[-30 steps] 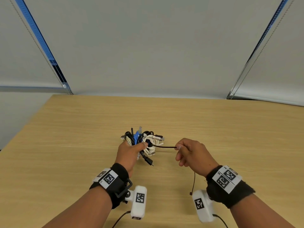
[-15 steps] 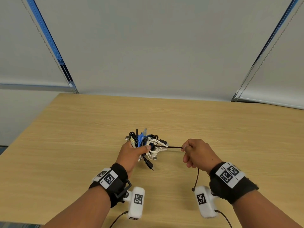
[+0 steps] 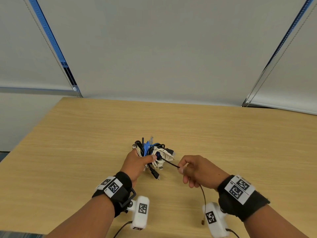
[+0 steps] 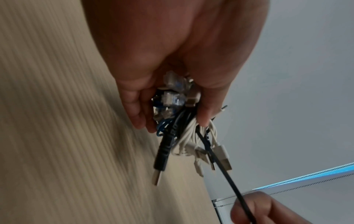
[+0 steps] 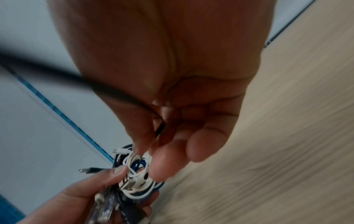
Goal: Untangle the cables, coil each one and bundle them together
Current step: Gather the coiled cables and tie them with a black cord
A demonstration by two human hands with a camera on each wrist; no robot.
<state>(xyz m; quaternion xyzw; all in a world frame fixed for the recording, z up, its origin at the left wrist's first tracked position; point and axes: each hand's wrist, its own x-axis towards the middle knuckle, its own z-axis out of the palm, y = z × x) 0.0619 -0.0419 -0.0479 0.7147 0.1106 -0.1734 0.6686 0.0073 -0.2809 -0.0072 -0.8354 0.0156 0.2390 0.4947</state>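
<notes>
Head view first: my left hand point(image 3: 137, 164) grips the bundle of cables point(image 3: 154, 152) just above the wooden table point(image 3: 68, 143), thumb clamped across the white and blue coils, while my right hand point(image 3: 199, 170) pinches a thin black cable point(image 3: 169, 163) that runs from the bundle to my fingertips; its loose tail point(image 3: 203, 201) hangs below my fist and ends in a small plug near the table. I judge this to be the tying step, with the thin cable serving as the wrap, though I cannot see how many turns are on. If I pull too hard, the coils could squeeze out from under my thumb and spring open. Left wrist view: my fingers point(image 4: 138, 109) and thumb close round the clear network plugs point(image 4: 172, 97), and the USB plugs point(image 4: 222, 156) dangle free below, with the thin black line crossing them; those loose ends could snag the wrap as it goes round. Right wrist view, blurred: my thumb and forefinger point(image 5: 145, 136) pinch the black cable, the other fingers curled loosely, with the white coils point(image 5: 138, 178) beyond. A pinch this light may let the cable slip, and the wrap would slacken.
</notes>
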